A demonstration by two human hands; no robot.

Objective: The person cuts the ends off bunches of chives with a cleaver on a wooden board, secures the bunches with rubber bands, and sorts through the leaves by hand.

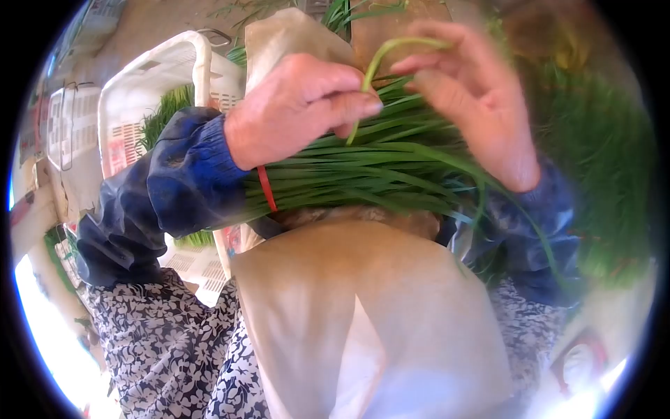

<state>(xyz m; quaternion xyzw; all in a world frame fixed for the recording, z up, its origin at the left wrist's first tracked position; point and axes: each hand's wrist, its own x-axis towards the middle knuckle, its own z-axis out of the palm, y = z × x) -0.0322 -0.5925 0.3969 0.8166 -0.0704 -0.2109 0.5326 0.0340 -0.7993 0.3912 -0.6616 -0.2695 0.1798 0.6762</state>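
Observation:
A bundle of long flat green chives lies across my lap, with a red band around its left part. Above it, my left hand is closed, thumb and forefinger pinching a single yellowish-green chive leaf that arches to the right. My right hand, slightly blurred, is raised near the far end of that leaf with its fingers curved and apart. Whether it touches the leaf is hard to make out.
On the left stands a white plastic basket holding more chives. Another white basket is farther left. A large blurred heap of greens lies to the right. A beige apron covers my lap.

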